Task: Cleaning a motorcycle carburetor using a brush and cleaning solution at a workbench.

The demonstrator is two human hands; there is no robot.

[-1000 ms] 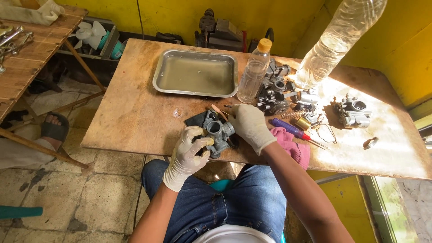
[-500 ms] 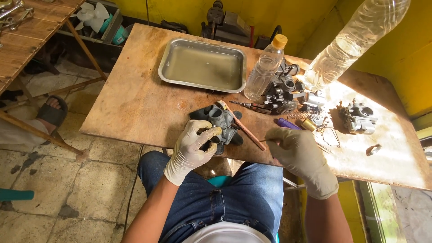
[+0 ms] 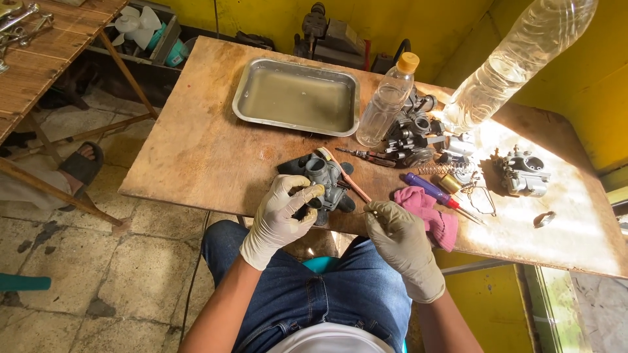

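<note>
Gloves cover both hands. The left hand is curled around a grey metal carburetor at the near edge of the wooden counter, its fingers wrapped over the near side of the part and closed on it. The right hand sits just to the right of the carburetor, at the counter's near edge and apart from the part; its fingers are pinched together on something very small, too small to make out. A toothbrush with a pinkish handle lies slanted against the right side of the carburetor. Just right of the right hand lies a pink cloth, and beside that a screwdriver with a purple and red handle. Farther back stands a small plastic bottle with a yellow cap, next to a shallow metal tray holding cloudy liquid. A heap of dark engine parts is behind the screwdriver, and a 2nd carburetor rests well to the right in sunlight. A large clear bottle leans over the far right.
</note>
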